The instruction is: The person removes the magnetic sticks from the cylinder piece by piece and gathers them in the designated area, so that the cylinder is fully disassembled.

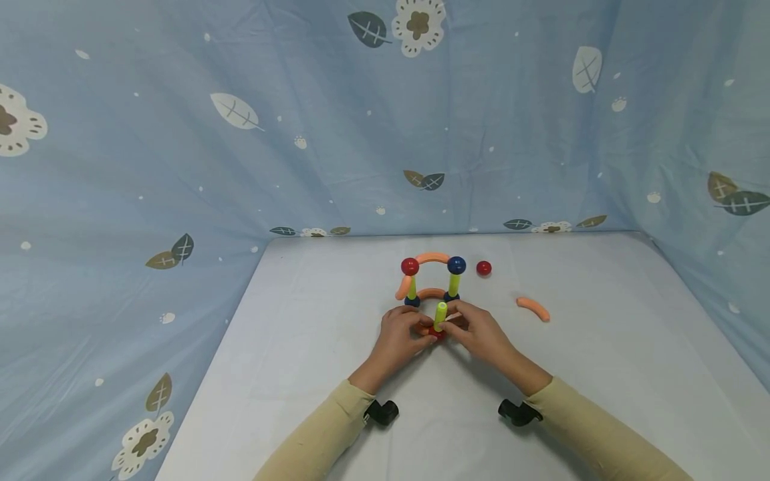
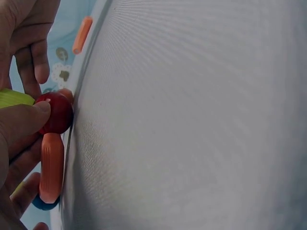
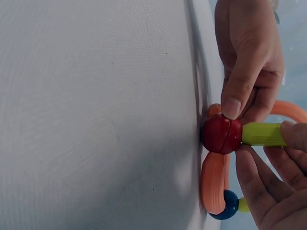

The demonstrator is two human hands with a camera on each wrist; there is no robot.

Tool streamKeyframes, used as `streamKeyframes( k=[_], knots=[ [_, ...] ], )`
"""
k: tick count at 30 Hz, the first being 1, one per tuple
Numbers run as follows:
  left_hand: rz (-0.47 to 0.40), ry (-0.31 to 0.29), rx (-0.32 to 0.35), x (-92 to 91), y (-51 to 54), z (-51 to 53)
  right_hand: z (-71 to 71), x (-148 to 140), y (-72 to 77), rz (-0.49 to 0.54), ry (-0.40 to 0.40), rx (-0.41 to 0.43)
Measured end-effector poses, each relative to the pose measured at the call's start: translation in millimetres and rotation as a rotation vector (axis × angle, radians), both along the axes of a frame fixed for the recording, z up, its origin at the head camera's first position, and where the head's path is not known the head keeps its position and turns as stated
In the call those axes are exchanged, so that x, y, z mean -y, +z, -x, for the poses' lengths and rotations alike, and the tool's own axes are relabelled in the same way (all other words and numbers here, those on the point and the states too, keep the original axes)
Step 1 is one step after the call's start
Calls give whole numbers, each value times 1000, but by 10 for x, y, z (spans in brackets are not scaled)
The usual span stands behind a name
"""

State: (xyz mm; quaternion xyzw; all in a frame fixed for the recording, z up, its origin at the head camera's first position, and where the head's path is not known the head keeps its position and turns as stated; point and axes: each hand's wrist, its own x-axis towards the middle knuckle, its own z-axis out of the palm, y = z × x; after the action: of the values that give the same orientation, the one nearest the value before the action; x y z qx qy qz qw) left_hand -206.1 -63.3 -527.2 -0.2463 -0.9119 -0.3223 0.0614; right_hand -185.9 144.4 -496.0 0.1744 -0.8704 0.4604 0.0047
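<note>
My left hand (image 1: 396, 339) grips a red ball (image 3: 220, 133) low on the table, its thumb pressed to the ball's side. With thumb and fingers my right hand (image 1: 482, 335) pinches a yellow-green rod (image 1: 441, 314), which stands upright on that ball. Curved orange sticks (image 3: 213, 184) extend from the ball near the tabletop. Behind the hands rises a frame: two yellow-green rods (image 1: 454, 285) on dark blue balls (image 1: 412, 302), topped by a red ball (image 1: 410, 266) and a blue ball (image 1: 456, 265). An orange arc (image 1: 433, 256) joins the tops. Another orange stick (image 1: 404, 288) slants down from the upper red ball.
A loose red ball (image 1: 484, 268) lies right of the frame. Farther right is a loose curved orange stick (image 1: 533, 308). The white table (image 1: 301, 321) meets a blue patterned curtain (image 1: 337, 133) at its back and sides.
</note>
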Motion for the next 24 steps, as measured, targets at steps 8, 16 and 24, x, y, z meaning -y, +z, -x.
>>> streamKeyframes(
  k=[8,16,24],
  knots=[
    [2,10,9,1,-12,-1,-1,-16,11,-6,11,17],
    [1,7,16,-5,8,-4,14,-29,48,42,-12,89],
    [5,7,43,-7,14,3,-11,-32,33,44,6,96]
  ],
)
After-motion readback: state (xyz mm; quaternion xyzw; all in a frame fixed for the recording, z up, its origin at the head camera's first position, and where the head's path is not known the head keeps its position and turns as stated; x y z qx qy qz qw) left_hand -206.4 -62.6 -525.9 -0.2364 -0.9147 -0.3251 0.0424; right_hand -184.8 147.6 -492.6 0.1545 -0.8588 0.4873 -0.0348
